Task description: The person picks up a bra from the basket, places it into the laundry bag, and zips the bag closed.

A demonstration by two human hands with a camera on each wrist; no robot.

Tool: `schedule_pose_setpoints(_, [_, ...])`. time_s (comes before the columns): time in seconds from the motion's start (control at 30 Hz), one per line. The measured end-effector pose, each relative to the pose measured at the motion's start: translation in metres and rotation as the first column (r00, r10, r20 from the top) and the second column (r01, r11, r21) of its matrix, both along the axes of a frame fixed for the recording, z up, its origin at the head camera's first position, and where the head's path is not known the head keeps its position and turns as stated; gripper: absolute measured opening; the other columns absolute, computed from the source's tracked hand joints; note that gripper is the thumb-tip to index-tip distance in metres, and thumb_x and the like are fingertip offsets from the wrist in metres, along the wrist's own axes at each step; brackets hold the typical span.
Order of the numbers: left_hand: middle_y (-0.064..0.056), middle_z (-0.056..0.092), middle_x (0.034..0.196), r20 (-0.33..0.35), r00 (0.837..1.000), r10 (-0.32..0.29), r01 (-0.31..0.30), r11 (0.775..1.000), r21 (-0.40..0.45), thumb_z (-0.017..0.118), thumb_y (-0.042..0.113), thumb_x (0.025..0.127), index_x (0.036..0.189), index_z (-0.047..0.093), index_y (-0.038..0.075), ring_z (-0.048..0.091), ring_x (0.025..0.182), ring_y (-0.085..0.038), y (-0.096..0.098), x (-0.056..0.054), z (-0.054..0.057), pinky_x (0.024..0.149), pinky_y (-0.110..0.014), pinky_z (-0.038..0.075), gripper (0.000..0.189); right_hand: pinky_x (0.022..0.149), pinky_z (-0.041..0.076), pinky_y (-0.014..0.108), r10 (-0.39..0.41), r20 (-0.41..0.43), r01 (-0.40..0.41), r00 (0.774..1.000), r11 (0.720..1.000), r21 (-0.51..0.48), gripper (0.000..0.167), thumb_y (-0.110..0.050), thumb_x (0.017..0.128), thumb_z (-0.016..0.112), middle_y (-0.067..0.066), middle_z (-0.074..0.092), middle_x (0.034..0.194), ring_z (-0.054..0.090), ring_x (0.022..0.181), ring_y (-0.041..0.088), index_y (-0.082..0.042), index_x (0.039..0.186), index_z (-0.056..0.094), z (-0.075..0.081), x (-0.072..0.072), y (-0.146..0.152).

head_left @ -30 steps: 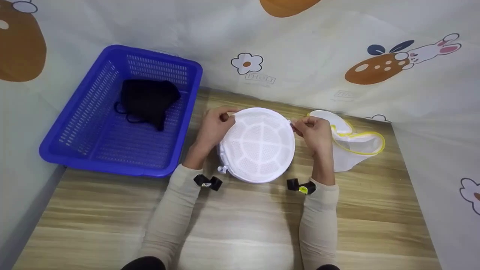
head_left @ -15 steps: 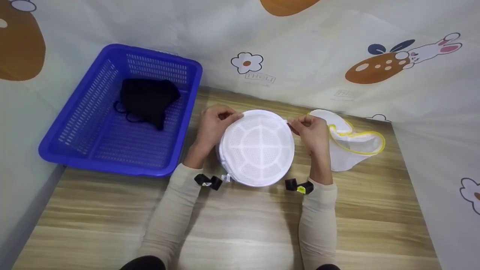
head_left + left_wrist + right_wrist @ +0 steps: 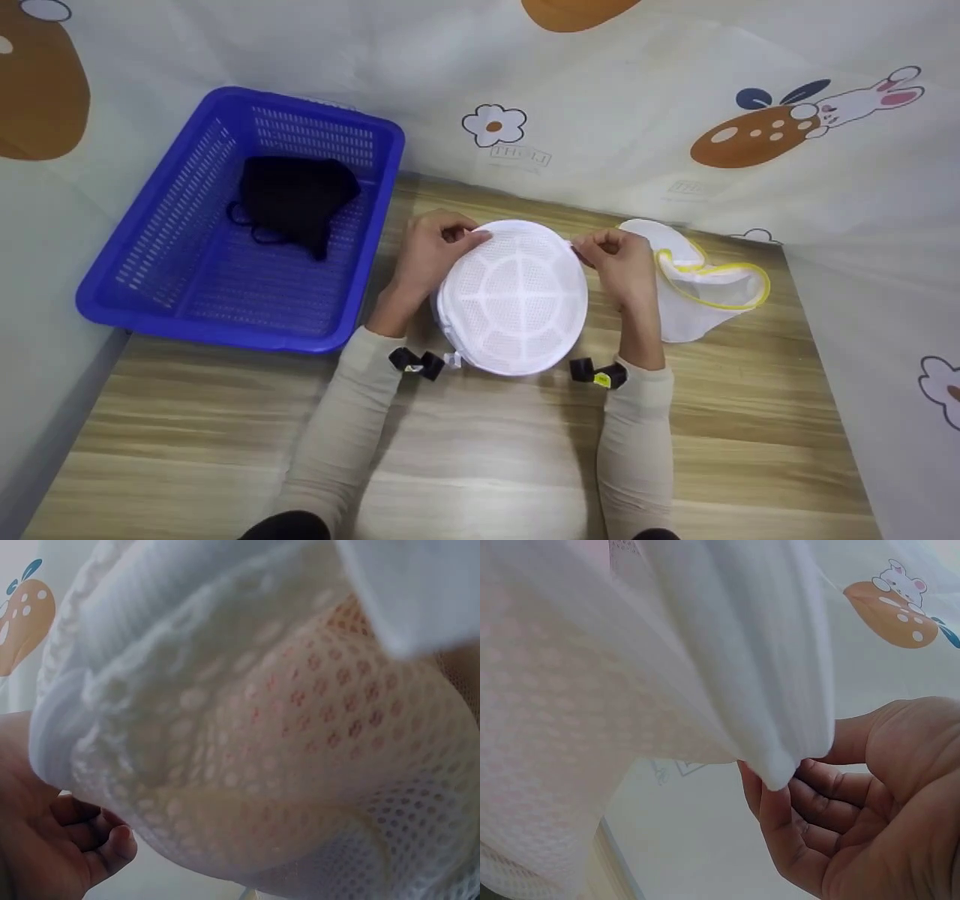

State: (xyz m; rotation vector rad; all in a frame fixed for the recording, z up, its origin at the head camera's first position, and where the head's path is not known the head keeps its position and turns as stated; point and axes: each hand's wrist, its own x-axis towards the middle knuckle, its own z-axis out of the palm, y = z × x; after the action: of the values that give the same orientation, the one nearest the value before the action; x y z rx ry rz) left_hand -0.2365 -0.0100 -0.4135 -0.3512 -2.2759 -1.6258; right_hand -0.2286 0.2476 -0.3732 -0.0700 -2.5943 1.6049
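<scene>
A round white mesh laundry bag (image 3: 517, 300) stands between the hands, its ribbed circular top facing up. At the upper left of its rim, my left hand (image 3: 429, 259) grips the edge with thumb and fingers. My right hand (image 3: 624, 266) pinches a small piece of white fabric at the bag's upper right edge. In the right wrist view, the thumb and fingers hold the end of a folded white fabric band (image 3: 776, 742). White mesh (image 3: 405, 742) and a zip strip fill most of the left wrist view. The left hand's grip is hidden there.
A blue plastic basket (image 3: 225, 341) stands at the left, with a black cloth item (image 3: 296, 199) with thin loops inside. A white mesh piece with yellow trim (image 3: 694, 304) lies right of the right hand. Printed white sheeting (image 3: 585, 135) rises behind the wooden tabletop (image 3: 480, 465).
The laundry bag's top has shifted slightly toward the person. My left thumb has moved inward over the rim, and the right hand has shifted slightly left, still pinching the fabric.
</scene>
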Motion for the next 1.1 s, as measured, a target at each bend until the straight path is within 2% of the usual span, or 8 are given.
schedule_pose_setpoints(0.27, [-0.005,0.064,0.067,-0.088,0.996,0.014,-0.014,1.0,-0.002,0.076,0.011,0.081,0.079,0.075,0.001,0.054,0.061,-0.012,0.0001,-0.0007,-0.002,0.058,-0.025,0.043,0.01,0.075,0.053,0.026,-0.006,0.035,0.005,0.999,0.999,0.032,0.021,-0.015,0.089,0.068,0.015,0.068,0.09,0.066,0.081,0.015,0.006,0.091,0.068,0.002,-0.0001,-0.001])
schedule_pose_setpoints(0.43, [-0.005,0.065,0.067,-0.114,0.993,0.036,-0.034,0.999,0.017,0.076,0.01,0.079,0.077,0.075,0.001,0.055,0.06,-0.012,0.0021,-0.0011,-0.0029,0.058,-0.024,0.044,0.009,0.076,0.053,0.027,-0.009,0.046,0.008,0.999,1.0,0.015,0.021,-0.014,0.09,0.067,0.016,0.068,0.091,0.066,0.082,0.016,0.007,0.092,0.067,0.0003,-0.0014,0.0002])
schedule_pose_setpoints(0.73, [-0.005,0.066,0.066,-0.097,0.993,0.068,-0.065,0.997,0.033,0.076,0.009,0.079,0.075,0.075,0.001,0.056,0.059,-0.012,0.0044,-0.0012,-0.0029,0.057,-0.023,0.044,0.008,0.075,0.053,0.026,-0.029,0.072,0.028,0.997,1.0,0.006,0.018,-0.011,0.091,0.064,0.015,0.068,0.09,0.065,0.082,0.016,0.007,0.093,0.067,0.0011,-0.001,-0.0003])
schedule_pose_setpoints(1.1, [-0.004,0.067,0.067,-0.056,0.994,0.089,-0.087,0.995,0.046,0.074,0.009,0.079,0.075,0.075,0.002,0.057,0.059,-0.011,0.0048,-0.0004,-0.0024,0.058,-0.024,0.044,0.008,0.076,0.054,0.032,-0.02,0.035,0.021,0.999,0.999,-0.035,0.017,-0.007,0.089,0.066,0.011,0.068,0.078,0.067,0.076,0.017,0.008,0.084,0.066,0.0003,0.0001,-0.0018])
